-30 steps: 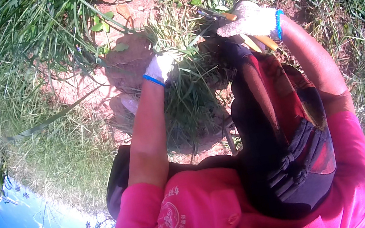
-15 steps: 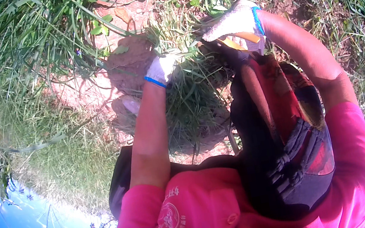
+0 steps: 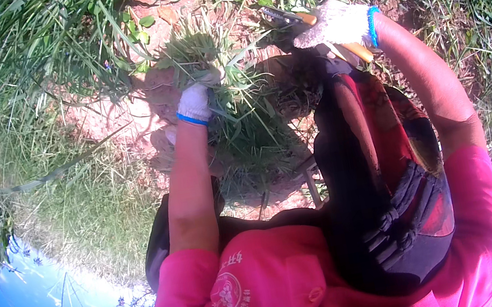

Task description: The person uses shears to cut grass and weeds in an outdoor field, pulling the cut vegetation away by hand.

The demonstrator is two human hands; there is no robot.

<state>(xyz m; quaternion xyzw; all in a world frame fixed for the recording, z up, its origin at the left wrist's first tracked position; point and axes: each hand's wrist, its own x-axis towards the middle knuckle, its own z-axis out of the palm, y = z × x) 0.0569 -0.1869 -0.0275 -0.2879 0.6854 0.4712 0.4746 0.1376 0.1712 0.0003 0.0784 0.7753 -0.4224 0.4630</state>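
The right hand (image 3: 336,24) had swung left, fingers wrapped around orange-handled shears (image 3: 301,17); the left hand (image 3: 196,100) clutched a grass tuft (image 3: 196,50) rising above its fingers.

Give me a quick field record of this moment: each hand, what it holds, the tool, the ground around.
left hand: white glove with blue cuff, closed around a clump of grass
clump of grass: green blades bunched above the fist, roots side hidden
right hand: white glove with blue cuff, gripping garden shears
garden shears: orange handles, dark blades pointing left toward the clump, not touching it
ground: bare reddish soil patch, long grass on all sides
worn: pink shirt, dark bag slung in front
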